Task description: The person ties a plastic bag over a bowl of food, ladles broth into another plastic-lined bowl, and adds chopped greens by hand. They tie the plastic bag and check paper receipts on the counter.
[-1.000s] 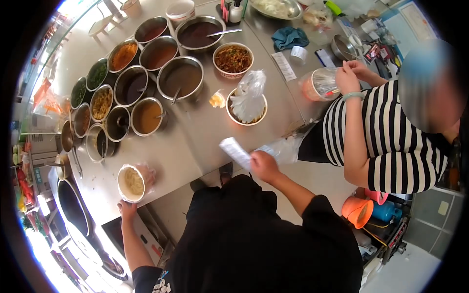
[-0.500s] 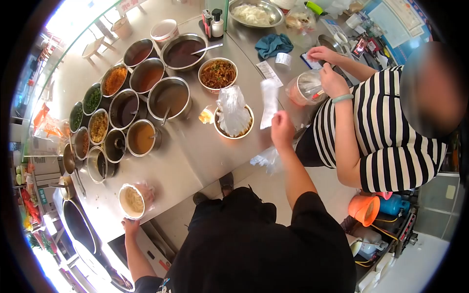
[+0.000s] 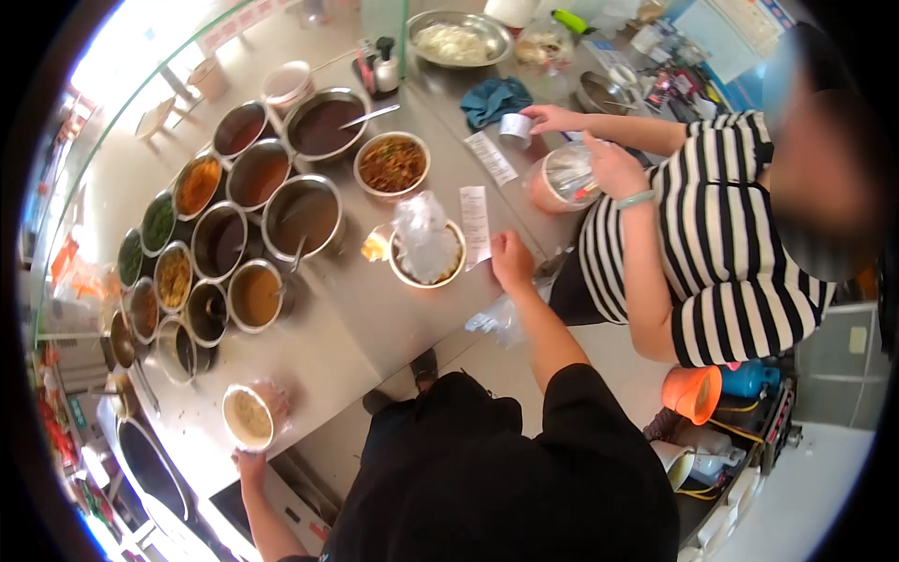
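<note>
At the lower left my left hand (image 3: 250, 463) touches the rim of a plastic-wrapped tub of noodles (image 3: 248, 418). My right hand (image 3: 511, 261) has closed fingers beside the lower end of a printed paper slip (image 3: 475, 227); whether it grips the slip is unclear. Left of the slip stands a bowl (image 3: 456, 273) with a clear plastic bag (image 3: 421, 234) on its food. Behind that bowl is another bowl of browned food (image 3: 392, 165).
Several steel pots (image 3: 303, 221) of sauces and toppings stand at the left. A co-worker in stripes (image 3: 721, 244) stands at the right, hands near a tub (image 3: 559, 180) and a roll of labels (image 3: 514, 128). A blue cloth (image 3: 494, 100) lies behind.
The paper slip has settled flat on the counter, and my right hand has moved down beside it. The co-worker's far hand has reached the roll. The whole view has shifted slightly.
</note>
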`<act>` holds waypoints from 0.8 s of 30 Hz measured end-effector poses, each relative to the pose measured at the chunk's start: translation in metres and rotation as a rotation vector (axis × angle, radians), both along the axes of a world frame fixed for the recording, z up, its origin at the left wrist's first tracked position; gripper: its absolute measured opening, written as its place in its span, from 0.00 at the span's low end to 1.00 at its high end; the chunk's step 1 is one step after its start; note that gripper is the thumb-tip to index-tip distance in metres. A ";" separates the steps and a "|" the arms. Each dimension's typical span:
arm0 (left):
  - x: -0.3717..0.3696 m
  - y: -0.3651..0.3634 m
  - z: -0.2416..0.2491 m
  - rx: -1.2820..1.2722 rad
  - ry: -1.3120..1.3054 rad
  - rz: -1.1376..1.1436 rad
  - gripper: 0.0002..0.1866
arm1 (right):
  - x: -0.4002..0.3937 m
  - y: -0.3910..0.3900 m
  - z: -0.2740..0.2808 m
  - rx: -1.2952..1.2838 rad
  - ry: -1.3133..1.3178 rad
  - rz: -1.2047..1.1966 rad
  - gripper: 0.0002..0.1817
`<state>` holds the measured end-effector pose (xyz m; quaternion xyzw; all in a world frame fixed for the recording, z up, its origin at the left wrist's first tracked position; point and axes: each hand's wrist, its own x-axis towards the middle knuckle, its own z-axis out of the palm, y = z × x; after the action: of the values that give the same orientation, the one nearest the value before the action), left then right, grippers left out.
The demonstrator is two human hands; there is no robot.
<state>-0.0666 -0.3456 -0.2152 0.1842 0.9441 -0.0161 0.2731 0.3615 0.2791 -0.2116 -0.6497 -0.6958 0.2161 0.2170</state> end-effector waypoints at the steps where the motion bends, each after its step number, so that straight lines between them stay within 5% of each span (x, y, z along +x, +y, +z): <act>1: 0.003 0.003 0.003 -0.046 0.026 0.011 0.45 | 0.003 -0.001 -0.001 0.012 0.037 0.005 0.15; 4: 0.000 0.000 0.000 -0.072 0.016 0.041 0.46 | 0.010 -0.006 -0.006 0.085 0.225 -0.039 0.15; 12: -0.001 0.000 0.001 -0.066 0.026 -0.009 0.35 | 0.014 -0.016 -0.016 0.209 0.174 0.040 0.10; 14: 0.000 0.002 0.011 0.079 -0.085 -0.186 0.33 | 0.014 -0.015 -0.018 0.185 0.093 -0.010 0.09; 24: 0.020 0.024 0.032 -0.018 0.023 0.076 0.37 | 0.011 -0.066 -0.004 0.187 0.263 0.000 0.10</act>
<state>-0.0462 -0.3220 -0.1831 0.1457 0.9533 -0.0165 0.2642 0.3720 0.2135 -0.2157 -0.5927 -0.6785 0.2336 0.3656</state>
